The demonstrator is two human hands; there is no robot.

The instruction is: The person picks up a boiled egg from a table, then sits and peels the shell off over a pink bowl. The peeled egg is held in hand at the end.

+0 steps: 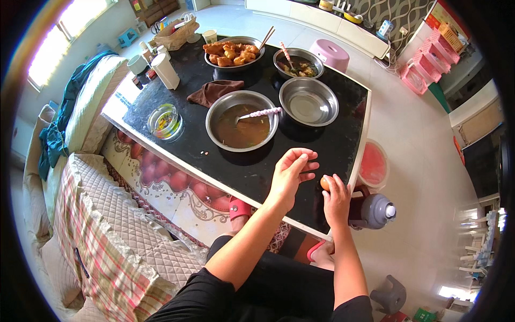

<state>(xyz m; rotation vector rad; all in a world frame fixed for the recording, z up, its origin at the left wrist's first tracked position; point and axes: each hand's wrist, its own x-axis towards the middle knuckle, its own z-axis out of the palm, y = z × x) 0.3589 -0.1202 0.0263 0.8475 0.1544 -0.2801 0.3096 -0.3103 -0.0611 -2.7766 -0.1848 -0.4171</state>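
Note:
My left hand (291,173) is raised over the near part of the black tabletop (257,177), fingers curled and apart, with nothing visible in it. At the table's right edge my right hand (336,197) has its fingertips on a small round brown thing, perhaps an egg (324,184). Beyond my left hand stands a steel bowl of brownish soup (233,133) with a spoon (261,114) whose beaded pink handle rests on the rim. A steel bowl (309,100), holding at most clear liquid, stands to its right. Behind it, a smaller bowl of food (299,68) holds another spoon.
A bowl of fried food (231,54) with chopsticks (266,37) stands at the far side. Nearer are a brown cloth (215,91), a glass ashtray (165,122) and a white canister (165,71). A thermos flask (374,211) and a red-lined bin (373,163) stand beside the table's right edge.

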